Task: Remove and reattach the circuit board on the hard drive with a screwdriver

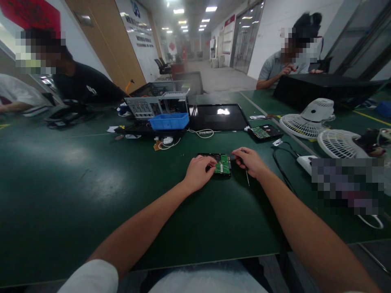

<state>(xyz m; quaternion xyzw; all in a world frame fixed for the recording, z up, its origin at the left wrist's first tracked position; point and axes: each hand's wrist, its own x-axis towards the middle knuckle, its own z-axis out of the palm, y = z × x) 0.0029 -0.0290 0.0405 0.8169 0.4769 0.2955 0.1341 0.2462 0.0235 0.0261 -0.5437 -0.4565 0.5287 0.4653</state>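
A hard drive (224,165) lies on the green table, its green circuit board facing up and its connector edge toward the right. Across its left part rests my left hand (198,173), fingers curled over the board and gripping the drive; the fingertips partly cover it. Just right of the drive, my right hand (249,162) is closed around a thin screwdriver (247,179). The metal shaft sticks out below the palm and points down toward me, while the handle is mostly hidden by the fingers. The right fingertips are close to the drive's right edge.
Behind the drive are an opened computer case (142,108), a blue bin (169,121) and a black panel (218,118). A second hard drive (265,132), a white fan (305,120) and a black cable (282,171) lie to the right. Co-workers sit across the table.
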